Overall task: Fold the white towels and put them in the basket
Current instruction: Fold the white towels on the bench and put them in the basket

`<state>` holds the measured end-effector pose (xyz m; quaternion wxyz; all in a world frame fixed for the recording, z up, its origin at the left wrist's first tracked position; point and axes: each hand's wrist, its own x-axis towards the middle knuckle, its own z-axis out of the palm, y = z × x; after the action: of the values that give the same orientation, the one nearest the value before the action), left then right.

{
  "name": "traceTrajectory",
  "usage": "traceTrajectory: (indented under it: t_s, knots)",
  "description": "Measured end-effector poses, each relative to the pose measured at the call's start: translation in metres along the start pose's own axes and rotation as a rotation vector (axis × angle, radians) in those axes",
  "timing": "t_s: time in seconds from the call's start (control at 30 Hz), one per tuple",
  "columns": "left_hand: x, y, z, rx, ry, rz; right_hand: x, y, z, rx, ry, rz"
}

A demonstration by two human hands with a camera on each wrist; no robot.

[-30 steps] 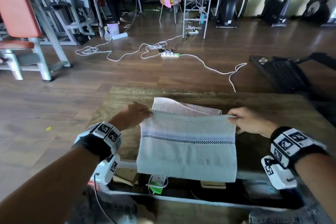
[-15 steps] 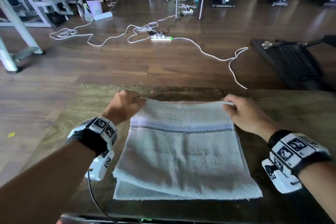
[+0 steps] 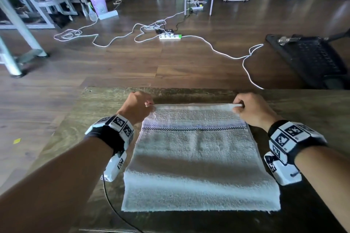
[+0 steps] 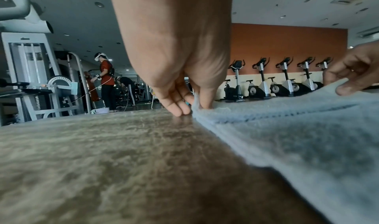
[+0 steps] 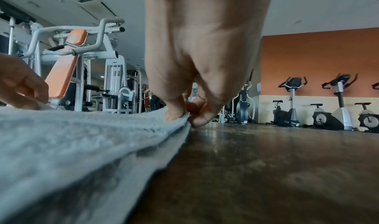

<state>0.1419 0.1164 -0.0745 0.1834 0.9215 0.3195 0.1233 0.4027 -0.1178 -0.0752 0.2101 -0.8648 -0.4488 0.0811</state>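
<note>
A white towel (image 3: 198, 161) with a thin checkered stripe lies folded flat on the dark wooden table (image 3: 91, 130). My left hand (image 3: 139, 107) pinches its far left corner, thumb on top and fingertips down at the table in the left wrist view (image 4: 192, 104). My right hand (image 3: 246, 108) pinches the far right corner, seen close in the right wrist view (image 5: 184, 117). Both far corners sit low, at the table surface. The towel (image 4: 297, 130) shows two layers at its side edge (image 5: 82, 138). No basket is in view.
The table's far edge (image 3: 189, 90) lies just beyond my hands. On the floor behind run white cables and a power strip (image 3: 169, 36). A black mat (image 3: 310, 58) lies at the right, gym machines (image 3: 22, 24) at the left. A person (image 4: 105, 81) stands far off.
The towel's held edge went from raised above the table to laid down forward over the lower layer. Both hands moved away from me and down, still pinching the corners.
</note>
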Motion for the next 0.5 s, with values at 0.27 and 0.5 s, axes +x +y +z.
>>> traceTrajectory:
  t_s: [0.27,0.5]
  knots:
    - [-0.014,0.016,-0.020,0.065,-0.177,-0.074,-0.015,-0.002,-0.014,-0.044,-0.175,-0.017]
    - [-0.025,0.026,-0.029,-0.062,-0.116,-0.176,-0.018,-0.013,-0.009,0.028,-0.154,0.021]
